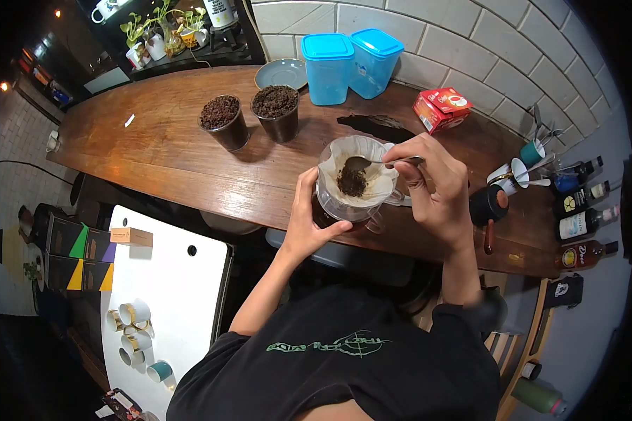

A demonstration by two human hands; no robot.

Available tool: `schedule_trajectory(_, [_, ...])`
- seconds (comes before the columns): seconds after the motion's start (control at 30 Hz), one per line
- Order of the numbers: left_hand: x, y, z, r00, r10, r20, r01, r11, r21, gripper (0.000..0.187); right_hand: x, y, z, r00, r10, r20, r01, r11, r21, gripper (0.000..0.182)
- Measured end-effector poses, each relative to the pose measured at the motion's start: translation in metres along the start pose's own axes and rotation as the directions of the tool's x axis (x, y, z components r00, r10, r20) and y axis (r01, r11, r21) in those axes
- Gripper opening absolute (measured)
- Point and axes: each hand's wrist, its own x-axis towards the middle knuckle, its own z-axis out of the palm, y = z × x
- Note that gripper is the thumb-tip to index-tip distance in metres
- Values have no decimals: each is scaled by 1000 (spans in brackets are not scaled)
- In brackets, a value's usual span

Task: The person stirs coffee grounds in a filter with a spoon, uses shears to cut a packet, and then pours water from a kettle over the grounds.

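Note:
My right hand (434, 186) is closed on the handle of a metal spoon (399, 161), whose bowl is inside the paper filter (379, 184). Dark coffee grounds (352, 182) lie in the filter below the spoon. The filter lines a clear dripper, seated on a glass server (351, 223) with dark liquid in it. My left hand (309, 223) grips the left side of the dripper and server, thumb across the front. Two clear cups of dark grounds, one (224, 123) left of the other (276, 114), stand further back on the wooden counter (154, 133).
Two blue lidded containers (328, 70), a grey plate (281, 74) and a red box (442, 109) are at the back. Right of my hands are a black pot (487, 205), cups with spoons and several bottles (577, 224). A white table (182, 281) holds mugs at the lower left.

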Motion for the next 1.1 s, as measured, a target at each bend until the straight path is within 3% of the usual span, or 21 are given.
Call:
schedule_trajectory(0.17, [0,-4,-1,1000,16,14,-16,1000,3,106,-3,-7,-1,997,20,76,-20,1000,-5,13])
schedule_trajectory(0.23, [1,-4,-2,1000,11,25,-11,1000,0,106,-5,-9,-2,993,-40,109,41,999,-12,11])
schedule_trajectory(0.57, [3,-7,-3,998,37,51,-38,999,9,109,8,-20,-15,997,-60,48,64,994,-84,23])
schedule_trajectory(0.63, [4,-4,-4,998,41,45,-41,999,10,108,8,-11,-16,990,-31,136,40,997,-63,31])
schedule_trajectory(0.73, [4,-2,-5,998,38,48,-39,999,23,108,4,-2,-9,990,-23,143,27,999,-28,34])
schedule_trajectory(0.93, [4,-3,-5,998,45,48,-46,998,31,107,-5,-8,-11,979,-11,204,23,998,-53,28])
schedule_trajectory(1.1, [2,-5,-4,997,36,64,-37,999,19,108,-2,-21,-14,1000,-1,8,1,1000,-31,19])
